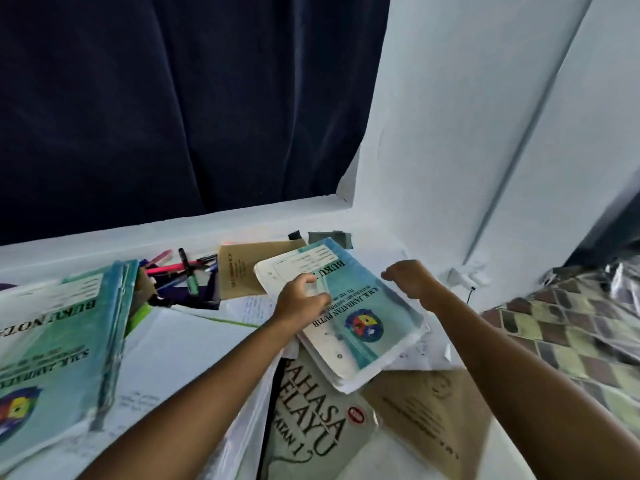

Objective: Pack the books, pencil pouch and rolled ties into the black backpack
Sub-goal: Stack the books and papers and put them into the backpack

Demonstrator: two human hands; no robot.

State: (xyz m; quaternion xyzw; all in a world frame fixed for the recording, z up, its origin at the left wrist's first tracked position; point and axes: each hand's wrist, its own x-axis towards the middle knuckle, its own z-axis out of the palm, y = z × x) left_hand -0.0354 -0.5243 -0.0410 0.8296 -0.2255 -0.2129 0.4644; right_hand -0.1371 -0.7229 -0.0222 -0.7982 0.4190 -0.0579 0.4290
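left hand (302, 299) on teal notebook (349, 313) — right hand's (410, 277) grip unclear

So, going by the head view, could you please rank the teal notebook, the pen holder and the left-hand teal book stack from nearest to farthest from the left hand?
1. Teal notebook, directly under the left hand.
2. Pen holder, to its left.
3. Teal book stack, far left.
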